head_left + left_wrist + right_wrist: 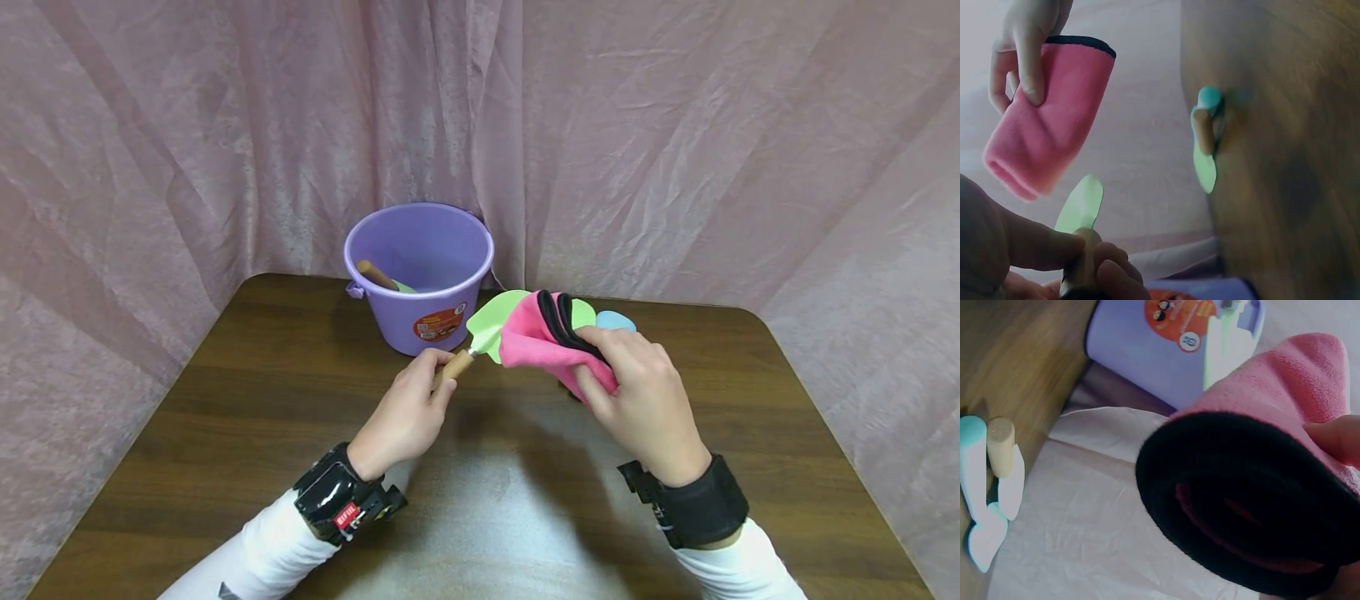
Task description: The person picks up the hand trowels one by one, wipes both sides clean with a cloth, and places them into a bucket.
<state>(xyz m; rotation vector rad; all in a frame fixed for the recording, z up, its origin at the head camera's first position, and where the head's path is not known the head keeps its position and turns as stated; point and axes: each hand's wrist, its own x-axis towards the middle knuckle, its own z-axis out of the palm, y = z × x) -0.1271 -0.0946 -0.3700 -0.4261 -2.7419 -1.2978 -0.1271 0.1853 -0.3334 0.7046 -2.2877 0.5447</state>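
My left hand (pixel 405 412) pinches the wooden handle of a small garden trowel (pixel 491 321), its light green blade pointing up and away. In my right hand (pixel 645 396) is a folded pink cloth (pixel 534 337) with black edging, gripped between thumb and fingers. The cloth overlaps the trowel blade in the head view, while the left wrist view shows the cloth (pixel 1063 119) a little apart from the blade (pixel 1082 203). From the right wrist, the cloth's black edge (pixel 1222 434) curls into a loop of several layers.
A purple bucket (pixel 397 321) stands at the table's back, with a wooden-handled green tool (pixel 375 273) leaning inside. Behind the cloth lie another wooden-handled green tool (pixel 1001 447) and a white-and-teal one (pixel 972 462) on the wooden table (pixel 247 400). A pink curtain (pixel 675 150) hangs behind.
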